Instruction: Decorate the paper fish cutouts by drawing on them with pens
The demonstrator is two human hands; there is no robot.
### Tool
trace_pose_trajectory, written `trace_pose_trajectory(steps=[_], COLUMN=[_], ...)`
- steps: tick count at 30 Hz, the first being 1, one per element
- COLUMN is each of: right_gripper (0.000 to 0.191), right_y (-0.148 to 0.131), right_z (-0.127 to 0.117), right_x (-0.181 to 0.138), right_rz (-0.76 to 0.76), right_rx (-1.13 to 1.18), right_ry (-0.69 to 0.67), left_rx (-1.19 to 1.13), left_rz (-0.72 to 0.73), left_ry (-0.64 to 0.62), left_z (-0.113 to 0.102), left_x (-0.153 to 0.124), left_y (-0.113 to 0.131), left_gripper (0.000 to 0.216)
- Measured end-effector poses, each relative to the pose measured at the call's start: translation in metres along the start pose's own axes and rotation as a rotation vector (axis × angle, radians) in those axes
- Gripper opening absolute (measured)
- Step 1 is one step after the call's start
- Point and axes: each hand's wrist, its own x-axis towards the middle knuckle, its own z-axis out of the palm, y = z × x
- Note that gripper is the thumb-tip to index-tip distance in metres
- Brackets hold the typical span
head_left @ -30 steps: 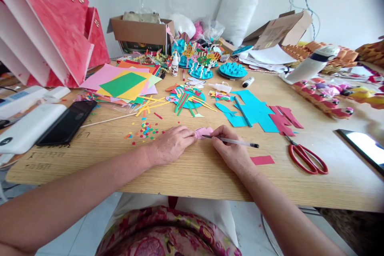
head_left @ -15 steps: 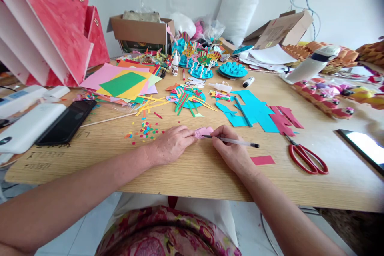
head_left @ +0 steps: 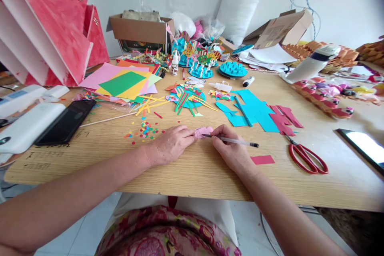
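My right hand point(head_left: 230, 151) pinches a clear-barrelled pen point(head_left: 240, 142) with a black cap end. Its tip rests on a small pink paper cutout point(head_left: 207, 130) that bears rows of dark marks. From the other side, the closed fingers of my left hand point(head_left: 171, 144) grip and press the cutout's left edge against the table, hiding part of it. Coloured paper dots point(head_left: 147, 130) lie scattered beyond my left hand. A red paper strip point(head_left: 263, 160) is just right of my right hand, and red-handled scissors point(head_left: 307, 159) lie farther right.
Blue paper point(head_left: 252, 106) and a blue fish cutout point(head_left: 225, 109) lie ahead to the right. Paper strips cover a blue disc point(head_left: 198, 95) in the middle. Coloured sheets point(head_left: 123, 84) and a black phone point(head_left: 67, 122) sit left. A white bottle point(head_left: 313, 64) leans at right.
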Motion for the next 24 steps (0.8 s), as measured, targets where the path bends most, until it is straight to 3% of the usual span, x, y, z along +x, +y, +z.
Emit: trace_pose_trajectory(steps=[18, 24], right_gripper=[0.001, 0.003], right_y=[0.000, -0.007], right_z=[-0.001, -0.007], right_x=[-0.001, 0.005], right_rz=[0.012, 0.126], right_rx=[0.054, 0.156], right_ry=[0.013, 0.041], left_rx=[-0.009, 0.005], left_rz=[-0.017, 0.017], left_ry=[-0.012, 0.009], left_z=[0.000, 0.000], left_x=[0.000, 0.000], left_y=[-0.001, 0.000], left_gripper=[0.033, 0.035])
